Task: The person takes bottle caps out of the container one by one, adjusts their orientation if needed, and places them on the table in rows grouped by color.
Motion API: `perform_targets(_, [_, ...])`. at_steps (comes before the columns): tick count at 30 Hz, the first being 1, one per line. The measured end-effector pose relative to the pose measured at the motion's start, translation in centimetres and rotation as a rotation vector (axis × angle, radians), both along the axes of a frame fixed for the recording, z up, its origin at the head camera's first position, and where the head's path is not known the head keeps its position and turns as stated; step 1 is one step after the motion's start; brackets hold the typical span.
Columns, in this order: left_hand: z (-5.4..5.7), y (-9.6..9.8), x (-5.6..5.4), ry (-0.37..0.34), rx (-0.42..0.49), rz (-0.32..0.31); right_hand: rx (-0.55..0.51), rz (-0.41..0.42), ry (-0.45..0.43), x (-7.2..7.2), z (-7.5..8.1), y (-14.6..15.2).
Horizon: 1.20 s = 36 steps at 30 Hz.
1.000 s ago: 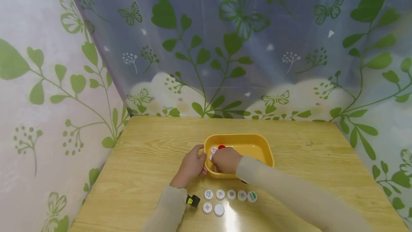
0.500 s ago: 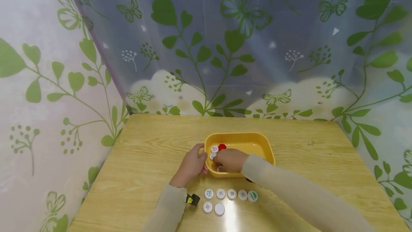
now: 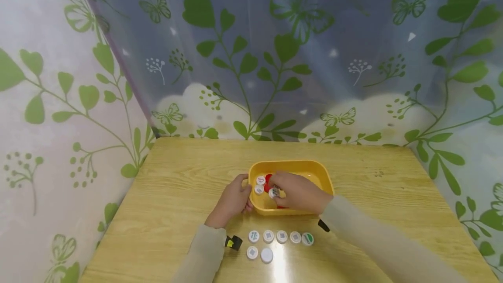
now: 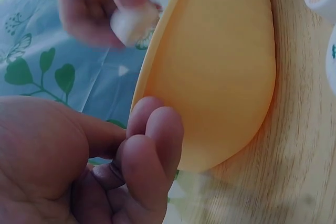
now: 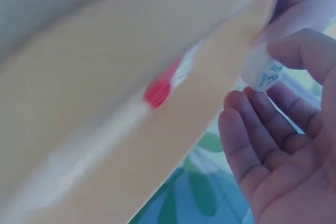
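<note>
A yellow plastic bin (image 3: 325,178) stands on the wooden table. My left hand (image 3: 232,200) holds its left end by the rim, with fingertips (image 4: 142,163) against the outer wall. Between thumb and fingers my right hand (image 3: 302,192) pinches a white bottle cap (image 5: 262,69) with green print on its top. In the head view this hand is over the left half of the bin. Below and beside it lie white caps (image 3: 259,190) and red caps (image 3: 268,187). My right hand hides part of the bin's floor.
In front of the bin, several white caps (image 3: 281,236) form a row, the rightmost one (image 3: 308,239) partly green. Two more, a printed cap (image 3: 252,253) and a plain white cap (image 3: 267,255), sit nearer me. A patterned curtain (image 3: 243,56) stands behind the table.
My right hand has risen from the bin's floor and shifted right, with a white bottle cap now visible in its pinch. More red caps show beneath. My left hand keeps its hold.
</note>
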<state>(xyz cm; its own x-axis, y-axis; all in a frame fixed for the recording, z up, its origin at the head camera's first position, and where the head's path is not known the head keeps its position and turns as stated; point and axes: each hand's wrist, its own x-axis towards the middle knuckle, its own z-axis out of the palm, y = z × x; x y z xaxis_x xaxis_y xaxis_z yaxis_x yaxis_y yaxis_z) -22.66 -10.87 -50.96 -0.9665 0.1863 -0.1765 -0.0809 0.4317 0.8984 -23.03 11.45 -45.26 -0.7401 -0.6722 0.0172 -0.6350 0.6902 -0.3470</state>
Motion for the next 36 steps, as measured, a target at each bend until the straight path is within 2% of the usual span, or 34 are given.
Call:
perform_targets(5, [0.1,0.0,0.0,-0.003,-0.011,-0.006,-0.028,0.065,0.044,4.9,-0.4,1.2])
perform_targets(10, [0.4,0.0,0.1,-0.012,-0.008,-0.005,-0.028,0.096,0.053,9.6,-2.4,2.0])
perform_targets(14, [0.4,-0.1,0.1,-0.012,-0.002,0.000,-0.050,0.031,-0.083,11.6,-4.0,2.2])
perform_targets(17, [0.3,-0.1,0.1,-0.003,0.002,0.001,-0.083,-0.034,-0.150,12.2,-4.9,2.3])
perform_targets(18, [0.2,-0.1,0.1,-0.002,0.005,0.001,-0.091,-0.045,-0.147,12.4,-5.1,2.3])
perform_targets(25, [0.0,0.1,-0.2,0.007,0.001,-0.012,-0.042,-0.037,0.011,12.4,-6.0,2.2])
perform_targets(31, [0.2,0.1,-0.1,0.008,-0.016,-0.015,-0.002,-0.044,-0.017,12.2,-6.2,1.9])
perform_targets(36, [0.0,0.0,-0.1,-0.013,-0.024,-0.009,0.000,-0.052,-0.049,12.3,-6.4,1.8])
